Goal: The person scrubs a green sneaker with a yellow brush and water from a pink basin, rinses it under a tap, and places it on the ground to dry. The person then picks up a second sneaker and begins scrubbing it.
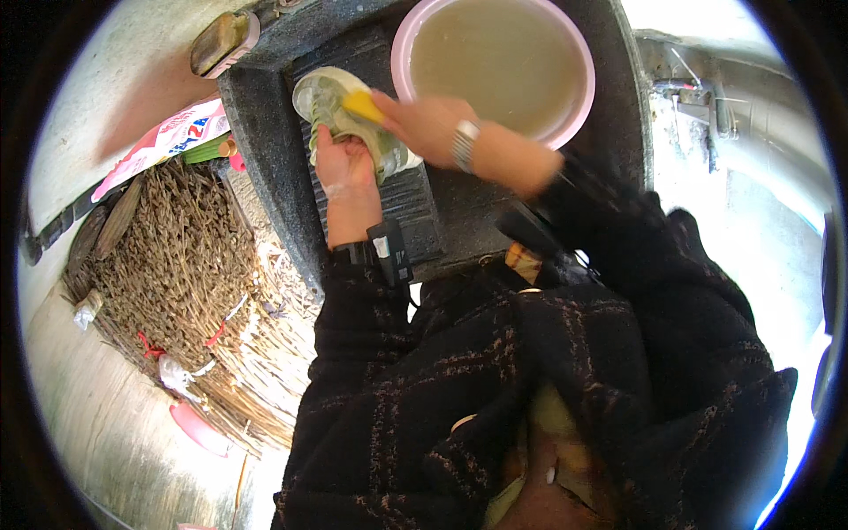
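Observation:
A pale green and white shoe (331, 99) is held over the ribbed washboard part (405, 212) of a dark stone sink. My left hand (346, 165) grips it, with the fingers tucked inside its opening. In my right hand (430, 126) is a yellow brush (362, 106), its working face pressed against the upper of the shoe. Motion blurs this hand and the brush, so the bristles cannot be made out. Just beyond my right wrist, a pink basin (401, 63) of cloudy water stands in the sink.
The dark stone sink (258, 165) has a raised rim. A soap dish (228, 43) sits at its upper left corner. Bundled dry stalks (179, 265) lie left of the sink, beside a pink printed bag (165, 142). Pipes (719, 99) run along the right wall.

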The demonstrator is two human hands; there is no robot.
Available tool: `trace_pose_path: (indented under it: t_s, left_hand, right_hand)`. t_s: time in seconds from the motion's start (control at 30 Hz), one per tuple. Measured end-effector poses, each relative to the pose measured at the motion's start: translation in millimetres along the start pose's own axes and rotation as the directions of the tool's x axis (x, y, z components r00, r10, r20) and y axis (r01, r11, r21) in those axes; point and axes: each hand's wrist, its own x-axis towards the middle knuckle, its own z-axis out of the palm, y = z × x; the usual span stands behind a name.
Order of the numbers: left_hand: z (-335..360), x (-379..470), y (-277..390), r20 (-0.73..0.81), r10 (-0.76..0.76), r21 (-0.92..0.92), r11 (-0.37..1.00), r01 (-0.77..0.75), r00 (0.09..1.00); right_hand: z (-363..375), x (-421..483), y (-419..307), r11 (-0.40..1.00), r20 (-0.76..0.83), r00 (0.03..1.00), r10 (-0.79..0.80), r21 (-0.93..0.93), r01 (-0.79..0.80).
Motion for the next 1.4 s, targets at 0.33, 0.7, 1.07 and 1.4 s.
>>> trace_pose_path:
  t_s: [0.33, 0.7, 1.07, 1.4]
  left_hand:
    - [2, -4, -4, 0.131, -0.012, -0.022, 1.000, 0.015, 0.991]
    - [-7, -2, -2, 0.070, -0.045, -0.098, 0.994, 0.052, 0.997]
    - [-5, -6, -1, 0.162, 0.040, -0.012, 0.999, -0.038, 0.986]
    - [19, 13, 1, 0.172, 0.072, -0.210, 0.977, -0.035, 0.982]
  right_hand:
    - [11, 31, -6, 0.990, -0.156, 0.979, -0.131, -0.080, 0.119]
    - [12, 27, -18, 0.983, -0.142, 0.979, -0.147, -0.132, 0.129]
    - [57, 24, 20, 0.934, -0.035, 0.978, -0.207, -0.306, 0.186]
    - [19, 62, 23, 0.972, -0.367, 0.916, -0.164, -0.219, 0.087]
